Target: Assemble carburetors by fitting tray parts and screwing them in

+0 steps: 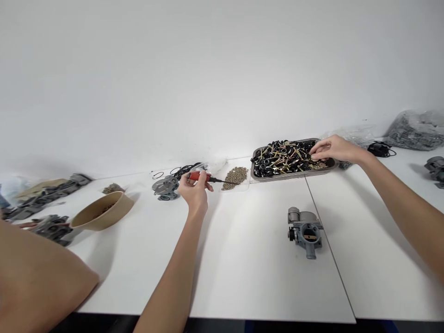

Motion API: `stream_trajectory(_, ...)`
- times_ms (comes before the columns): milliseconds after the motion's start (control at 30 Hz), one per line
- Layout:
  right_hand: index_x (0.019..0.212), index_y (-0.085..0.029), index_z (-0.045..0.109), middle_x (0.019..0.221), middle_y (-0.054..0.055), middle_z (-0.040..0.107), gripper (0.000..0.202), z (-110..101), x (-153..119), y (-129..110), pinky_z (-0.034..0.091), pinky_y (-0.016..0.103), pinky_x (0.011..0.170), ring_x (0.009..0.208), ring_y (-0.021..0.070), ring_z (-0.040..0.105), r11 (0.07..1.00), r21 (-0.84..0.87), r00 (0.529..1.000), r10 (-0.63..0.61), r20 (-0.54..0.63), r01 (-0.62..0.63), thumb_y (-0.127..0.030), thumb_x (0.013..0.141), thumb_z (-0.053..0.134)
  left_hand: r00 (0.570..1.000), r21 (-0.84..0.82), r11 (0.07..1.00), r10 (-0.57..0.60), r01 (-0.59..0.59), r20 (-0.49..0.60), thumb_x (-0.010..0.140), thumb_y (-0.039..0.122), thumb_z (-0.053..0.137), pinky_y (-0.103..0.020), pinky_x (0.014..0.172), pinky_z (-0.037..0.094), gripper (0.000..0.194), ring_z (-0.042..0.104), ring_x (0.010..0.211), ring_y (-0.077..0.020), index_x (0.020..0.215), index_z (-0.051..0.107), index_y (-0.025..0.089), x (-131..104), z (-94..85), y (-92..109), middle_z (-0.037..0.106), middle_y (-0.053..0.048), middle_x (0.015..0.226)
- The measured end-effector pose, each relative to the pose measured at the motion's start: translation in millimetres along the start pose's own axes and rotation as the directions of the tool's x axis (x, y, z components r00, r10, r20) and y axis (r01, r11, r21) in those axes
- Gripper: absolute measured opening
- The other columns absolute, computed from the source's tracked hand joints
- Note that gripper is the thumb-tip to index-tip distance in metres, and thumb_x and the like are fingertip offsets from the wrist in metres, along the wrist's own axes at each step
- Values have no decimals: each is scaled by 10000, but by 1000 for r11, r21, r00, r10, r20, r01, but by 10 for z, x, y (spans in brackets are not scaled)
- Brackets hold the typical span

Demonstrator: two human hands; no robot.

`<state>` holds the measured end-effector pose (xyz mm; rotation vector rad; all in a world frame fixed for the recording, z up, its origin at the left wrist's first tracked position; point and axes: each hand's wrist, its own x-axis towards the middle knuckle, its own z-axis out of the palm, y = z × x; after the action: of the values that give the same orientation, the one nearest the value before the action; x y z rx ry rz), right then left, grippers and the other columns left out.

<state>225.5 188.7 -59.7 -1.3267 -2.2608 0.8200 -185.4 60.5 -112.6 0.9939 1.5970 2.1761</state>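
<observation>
My left hand (194,190) is closed around the red handle of a screwdriver (200,176). Its dark shaft points right, and the tip reaches a pile of small brass-coloured screws (236,175) lying on a clear plastic sheet. My right hand (335,149) is over the right end of a metal tray (287,177), fingers curled together among the parts; what they pinch, if anything, is hidden. The tray is heaped with black parts (268,164) and brass-coloured shafts. Between my forearms a grey metal carburetor (305,231) stands on the white table, its round bore facing me.
Behind my left hand sits another carburetor (165,187) with black rings (189,170). A tan bowl (113,216) stands left, near a co-worker's arm (41,277) and more carburetors (53,227). Bagged parts (416,129) and a black bundle (380,149) lie at the right.
</observation>
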Motion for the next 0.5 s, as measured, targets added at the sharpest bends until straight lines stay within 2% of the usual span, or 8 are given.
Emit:
stream_trajectory(133, 923, -190, 751, 845, 72, 734, 316, 12, -143, -403, 537, 332, 680, 750, 182, 656, 975, 221, 995, -50, 88, 30, -459, 757, 732, 1000, 7, 1000, -9, 8, 9, 634, 367, 747, -223, 334, 410, 365, 504, 380, -81, 836, 528, 155, -2, -4, 7, 649, -4, 701)
stream_trajectory(267, 863, -188, 744, 833, 83, 743, 226, 129, -309, -698, 565, 358, 735, 773, 207, 699, 939, 343, 995, -34, 94, 0, -390, 761, 748, 1000, 3, 1000, -20, 20, 10, 640, 342, 730, -237, 336, 417, 335, 500, 358, -88, 825, 519, 159, -6, -5, 12, 655, -4, 702)
stream_trajectory(367, 829, -171, 740, 833, 93, 747, 200, 285, -534, -827, 566, 381, 789, 780, 218, 710, 908, 415, 987, -17, 157, -51, -355, 753, 761, 1000, -9, 1000, -15, 15, 8, 653, 317, 716, -236, 334, 418, 303, 522, 379, -100, 817, 516, 160, 0, 1, 3, 658, -13, 707)
stream_trajectory(500, 825, -175, 742, 873, 82, 736, 239, 509, -971, -886, 526, 372, 805, 838, 214, 676, 894, 431, 977, 27, 211, -118, -397, 735, 759, 1000, -13, 1000, -1, 1, 5, 659, 308, 721, -240, 326, 422, 295, 521, 373, -101, 811, 512, 165, 9, 10, -16, 659, -16, 713)
